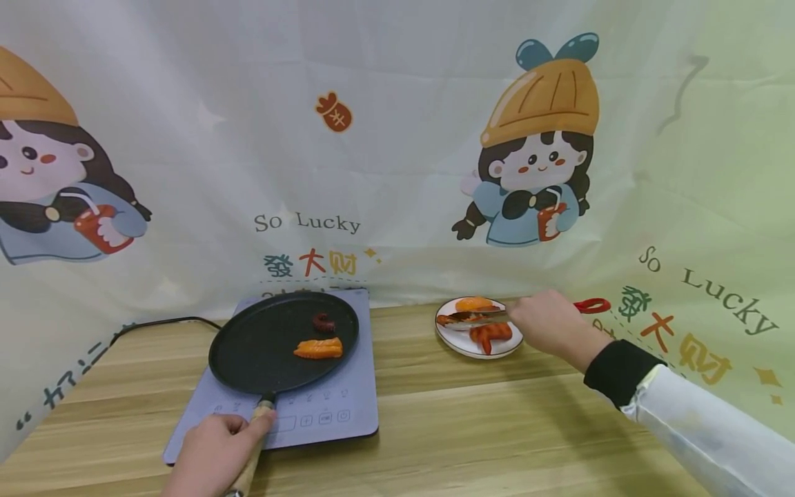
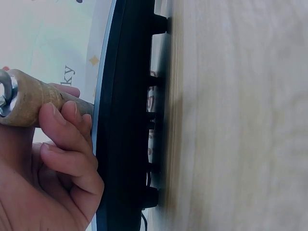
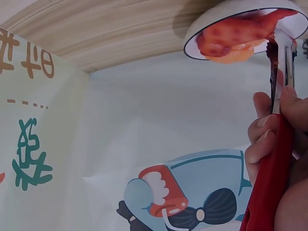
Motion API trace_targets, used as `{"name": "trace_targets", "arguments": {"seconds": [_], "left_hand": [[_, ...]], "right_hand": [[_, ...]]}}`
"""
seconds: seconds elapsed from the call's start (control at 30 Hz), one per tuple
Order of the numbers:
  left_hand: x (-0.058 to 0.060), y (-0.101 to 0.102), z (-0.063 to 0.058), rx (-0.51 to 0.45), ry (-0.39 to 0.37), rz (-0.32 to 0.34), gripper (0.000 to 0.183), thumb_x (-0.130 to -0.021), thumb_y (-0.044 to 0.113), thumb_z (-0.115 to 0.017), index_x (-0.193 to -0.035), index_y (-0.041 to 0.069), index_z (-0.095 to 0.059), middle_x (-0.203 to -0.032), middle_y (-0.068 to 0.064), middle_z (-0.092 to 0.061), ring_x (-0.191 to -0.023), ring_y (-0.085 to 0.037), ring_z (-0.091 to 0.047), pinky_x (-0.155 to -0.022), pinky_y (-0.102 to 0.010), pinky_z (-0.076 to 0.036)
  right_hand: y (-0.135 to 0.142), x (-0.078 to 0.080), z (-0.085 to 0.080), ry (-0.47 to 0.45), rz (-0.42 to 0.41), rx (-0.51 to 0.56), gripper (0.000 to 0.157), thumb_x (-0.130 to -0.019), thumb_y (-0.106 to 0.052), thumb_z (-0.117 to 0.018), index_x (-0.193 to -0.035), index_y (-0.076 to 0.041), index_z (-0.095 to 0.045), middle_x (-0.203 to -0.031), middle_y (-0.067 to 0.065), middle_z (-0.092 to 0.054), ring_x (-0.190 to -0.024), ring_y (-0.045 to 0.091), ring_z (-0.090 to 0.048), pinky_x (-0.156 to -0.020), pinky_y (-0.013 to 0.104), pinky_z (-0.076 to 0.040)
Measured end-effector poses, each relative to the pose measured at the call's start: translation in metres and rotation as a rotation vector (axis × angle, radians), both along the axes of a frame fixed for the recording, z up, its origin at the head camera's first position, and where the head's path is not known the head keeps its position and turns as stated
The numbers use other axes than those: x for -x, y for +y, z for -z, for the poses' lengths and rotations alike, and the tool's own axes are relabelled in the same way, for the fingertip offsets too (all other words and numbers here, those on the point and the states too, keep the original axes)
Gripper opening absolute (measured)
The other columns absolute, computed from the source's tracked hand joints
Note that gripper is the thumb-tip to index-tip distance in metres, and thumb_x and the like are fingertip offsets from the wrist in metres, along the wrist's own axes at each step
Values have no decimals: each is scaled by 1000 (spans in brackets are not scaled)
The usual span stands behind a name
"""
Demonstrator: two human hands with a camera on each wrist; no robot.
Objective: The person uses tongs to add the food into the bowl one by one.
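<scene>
My left hand (image 1: 214,452) grips the wooden handle (image 2: 45,98) of a flat black frying pan (image 1: 267,352). An orange salmon-like piece (image 1: 319,348) and a small dark red curled piece (image 1: 323,322) lie in the pan's right half. At the right, my right hand (image 1: 549,324) holds metal tongs (image 1: 487,315) with red handles (image 3: 272,168). The tongs reach over a white dark-rimmed plate (image 1: 456,347). A reddish-brown chicken wing (image 1: 493,336) and an orange piece (image 1: 473,304) are on this plate. Reddish food shows by the tong tips; whether they grip it is unclear.
The pan stands on a grey induction cooker (image 1: 354,414), whose black cord (image 1: 168,321) runs left. Wood-grain tabletop (image 1: 422,428) lies between cooker and plate. A printed curtain (image 1: 397,159) hangs behind and at both sides.
</scene>
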State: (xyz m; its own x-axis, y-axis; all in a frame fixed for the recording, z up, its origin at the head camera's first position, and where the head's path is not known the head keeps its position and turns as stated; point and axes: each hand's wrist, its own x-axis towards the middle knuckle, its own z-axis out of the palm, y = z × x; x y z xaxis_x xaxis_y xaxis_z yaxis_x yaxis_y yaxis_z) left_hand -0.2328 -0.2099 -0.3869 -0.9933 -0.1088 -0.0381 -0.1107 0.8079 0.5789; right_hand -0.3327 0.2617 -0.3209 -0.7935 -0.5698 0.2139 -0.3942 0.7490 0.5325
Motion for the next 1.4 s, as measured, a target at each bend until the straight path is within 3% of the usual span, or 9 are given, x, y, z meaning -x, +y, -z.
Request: {"name": "trace_targets", "arguments": {"seconds": [0.87, 1.13, 1.4], "left_hand": [[3, -3, 4, -6, 8, 1, 60, -88, 64, -52, -56, 14, -45, -50, 4, -33, -52, -15, -41, -52, -29, -30], [3, -2, 4, 5, 9, 5, 59, -88, 63, -52, -58, 13, -50, -53, 2, -40, -57, -16, -44, -53, -29, -32], [4, -2, 5, 4, 12, 7, 60, -88, 64, -52, -57, 13, -48, -52, 3, -39, -54, -16, -43, -53, -29, -32]], "right_hand": [[1, -4, 4, -28, 37, -22, 9, -81, -13, -75, -89, -11, -71, -67, -3, -54, -54, 16, -44, -50, 28, -47], [0, -6, 0, -46, 76, -6, 16, -80, -14, -76, -94, -10, -69, -67, -2, -53, -56, 17, -45, -49, 27, -45], [-6, -7, -9, -14, 83, 27, 24, -79, -17, -79, -100, -11, -69, -77, 2, -62, -58, 18, -48, -46, 25, -45]]}}
